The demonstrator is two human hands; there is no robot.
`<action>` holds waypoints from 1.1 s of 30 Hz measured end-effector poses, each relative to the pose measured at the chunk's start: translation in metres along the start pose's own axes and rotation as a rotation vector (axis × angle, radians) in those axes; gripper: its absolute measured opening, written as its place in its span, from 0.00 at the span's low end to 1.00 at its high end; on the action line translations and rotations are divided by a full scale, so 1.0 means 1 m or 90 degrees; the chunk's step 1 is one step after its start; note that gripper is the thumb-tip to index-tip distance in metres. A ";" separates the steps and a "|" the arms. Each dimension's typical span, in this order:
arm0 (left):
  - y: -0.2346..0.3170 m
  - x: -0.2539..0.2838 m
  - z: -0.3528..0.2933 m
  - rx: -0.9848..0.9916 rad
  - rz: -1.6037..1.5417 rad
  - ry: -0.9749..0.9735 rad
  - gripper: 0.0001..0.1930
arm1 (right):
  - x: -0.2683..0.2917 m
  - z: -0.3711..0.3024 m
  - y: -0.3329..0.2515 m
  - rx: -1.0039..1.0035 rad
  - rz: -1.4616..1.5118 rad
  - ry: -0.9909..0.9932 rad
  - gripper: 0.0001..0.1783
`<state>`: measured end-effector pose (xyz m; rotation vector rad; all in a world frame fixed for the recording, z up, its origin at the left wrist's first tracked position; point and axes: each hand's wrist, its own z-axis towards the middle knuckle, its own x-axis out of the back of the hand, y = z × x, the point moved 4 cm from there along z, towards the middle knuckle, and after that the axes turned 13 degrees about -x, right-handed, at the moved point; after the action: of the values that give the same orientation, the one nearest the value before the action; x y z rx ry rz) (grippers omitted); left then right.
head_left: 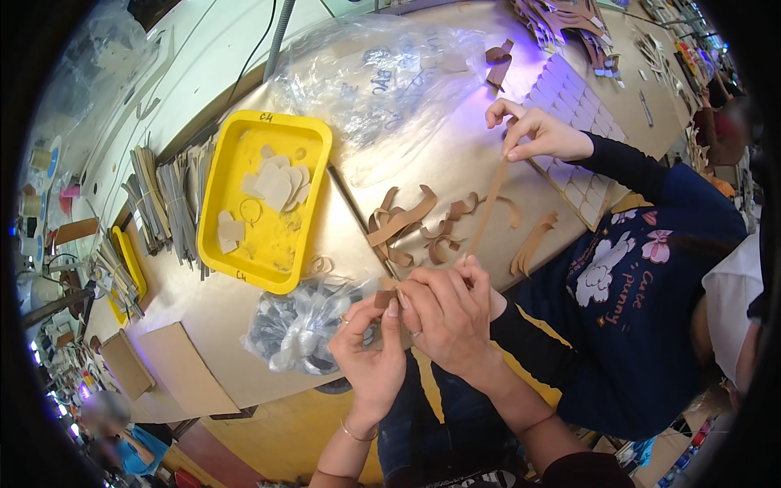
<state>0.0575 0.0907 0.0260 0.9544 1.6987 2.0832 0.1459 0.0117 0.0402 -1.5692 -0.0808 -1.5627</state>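
Close to the table's front edge, my left hand (368, 358) and my right hand (447, 319) meet around a small brown leather strip (385, 298). The thumb and fingers of my left hand pinch it, and my right fingertips press at its other side; most of it is hidden by the fingers. Curled brown leather strips (399, 224) lie on the table just beyond my hands. To the right, a co-worker's hand (541, 132) pulls up one end of a long tan strip (490, 203); its lower end runs down behind my right hand, near the co-worker's other hand.
A yellow tray (209, 191) with pale cut pieces stands at the left, beside bundles of grey strips (175, 199). A clear plastic bag (297, 329) lies near my left hand. Plastic sheeting (382, 81) covers the far table. The co-worker (651, 268) sits close on my right.
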 end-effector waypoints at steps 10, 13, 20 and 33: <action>-0.011 0.003 0.000 0.316 -0.329 -0.029 0.08 | 0.003 0.006 0.028 -0.170 0.359 -0.169 0.16; -0.008 0.000 0.003 0.303 -0.409 -0.029 0.06 | 0.003 0.003 0.021 -0.151 0.332 -0.154 0.17; -0.006 -0.003 -0.002 0.250 -0.380 -0.042 0.03 | 0.002 0.002 0.028 -0.215 0.365 -0.178 0.08; -0.020 -0.020 -0.004 0.438 -0.609 0.031 0.08 | -0.011 -0.025 0.034 -0.528 0.809 -0.288 0.10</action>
<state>0.0658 0.0813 0.0005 0.1037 2.3000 0.9234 0.1448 -0.0182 0.0086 -1.8909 1.2052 -0.1799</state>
